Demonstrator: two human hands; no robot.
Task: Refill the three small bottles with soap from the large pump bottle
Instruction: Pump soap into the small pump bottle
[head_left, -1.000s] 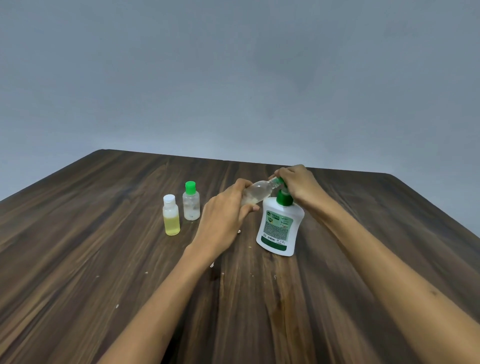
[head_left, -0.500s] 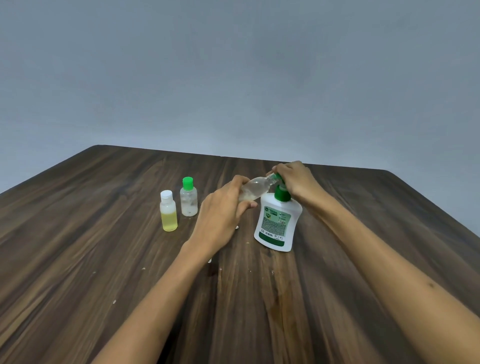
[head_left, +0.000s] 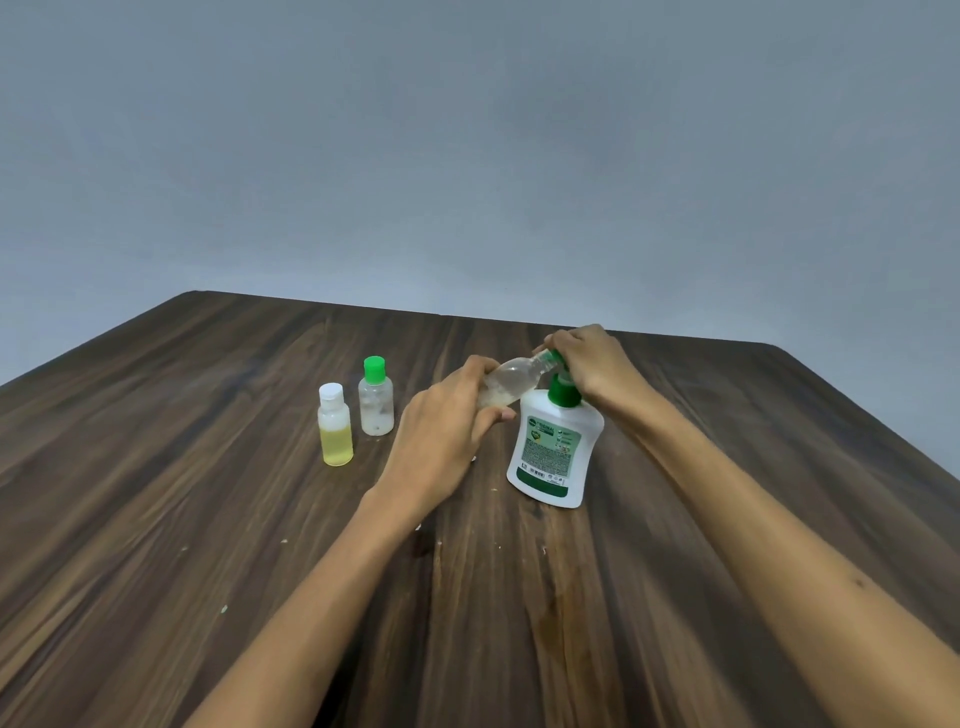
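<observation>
A white pump bottle (head_left: 553, 457) with a green pump and label stands on the dark wooden table (head_left: 208, 519). My right hand (head_left: 592, 364) rests on top of its pump head. My left hand (head_left: 447, 431) holds a small clear bottle (head_left: 511, 382) tilted almost flat, its open neck against the pump nozzle under my right fingers. Left of my hands stand two capped small bottles: one with a white cap and yellow liquid (head_left: 335, 426), one clear with a green cap (head_left: 375, 397). The nozzle itself is hidden by my right hand.
Small pale specks lie scattered on the table near my left wrist. The table's far edge meets a plain grey wall (head_left: 467, 156). Its right corner edge runs down at the far right.
Both hands and the bottles keep the same pose. The whole scene sits slightly higher in the frame than one second ago, from head movement.
</observation>
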